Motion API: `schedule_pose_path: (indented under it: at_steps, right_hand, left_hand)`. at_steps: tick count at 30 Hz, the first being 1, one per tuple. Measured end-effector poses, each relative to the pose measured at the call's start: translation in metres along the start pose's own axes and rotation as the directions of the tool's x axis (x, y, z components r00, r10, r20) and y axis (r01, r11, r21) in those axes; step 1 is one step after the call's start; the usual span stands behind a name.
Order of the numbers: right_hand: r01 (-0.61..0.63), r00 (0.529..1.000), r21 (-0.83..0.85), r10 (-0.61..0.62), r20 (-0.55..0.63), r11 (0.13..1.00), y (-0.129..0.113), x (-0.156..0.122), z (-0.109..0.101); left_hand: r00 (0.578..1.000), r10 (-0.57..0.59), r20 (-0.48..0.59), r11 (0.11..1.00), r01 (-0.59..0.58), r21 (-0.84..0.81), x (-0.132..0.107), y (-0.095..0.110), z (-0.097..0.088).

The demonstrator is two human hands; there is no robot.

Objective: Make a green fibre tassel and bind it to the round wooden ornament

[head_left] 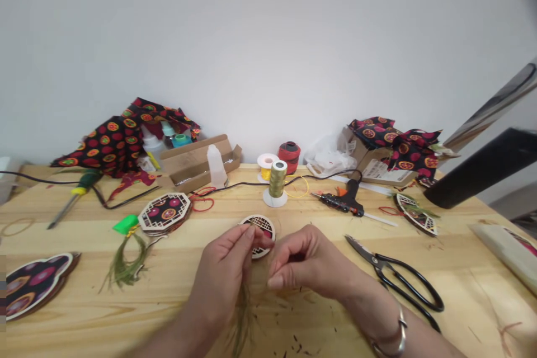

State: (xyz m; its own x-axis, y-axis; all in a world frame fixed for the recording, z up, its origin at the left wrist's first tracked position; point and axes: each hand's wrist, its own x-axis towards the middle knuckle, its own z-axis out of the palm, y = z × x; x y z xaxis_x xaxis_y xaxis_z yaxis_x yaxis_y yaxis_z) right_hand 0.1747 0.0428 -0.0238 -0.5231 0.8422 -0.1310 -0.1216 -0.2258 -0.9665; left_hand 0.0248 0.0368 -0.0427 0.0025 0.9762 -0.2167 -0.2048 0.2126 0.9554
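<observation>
Loosely, wispy green threads (242,313) hang from left fingers (245,241) clamping them; right fingers (280,279) meet.

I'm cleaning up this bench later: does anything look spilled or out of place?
Yes. Small dark scraps lie strewn on the wooden table, nearer the wearer than the right hand, and loose red thread lies at the far right. Both look like stray offcuts. Nothing looks plainly damaged.
</observation>
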Motion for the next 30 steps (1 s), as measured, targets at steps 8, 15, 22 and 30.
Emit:
schedule_pose_path:
  at_steps: [8,15,22,30]
  right_hand:
    - [0.202,0.885,-0.32,-0.312,-0.345,0.926,0.015,0.012,0.004]
    - [0.163,0.881,-0.199,-0.233,-0.411,0.966,0.015,0.013,0.003]
    - [0.151,0.889,-0.059,-0.162,-0.429,0.987,0.01,0.016,-0.005]
    - [0.304,0.951,-0.349,-0.302,0.062,0.886,0.001,0.0,-0.005]
  left_hand:
    - [0.998,-0.042,0.05,0.999,0.042,-0.004,-0.005,-0.005,0.0]
    - [0.992,-0.089,0.091,0.988,0.099,-0.117,-0.004,-0.001,0.004]
    - [0.994,-0.088,0.068,0.995,0.091,-0.047,-0.003,0.002,0.006]
    - [0.997,-0.056,0.058,0.998,0.056,-0.005,-0.001,0.001,0.001]
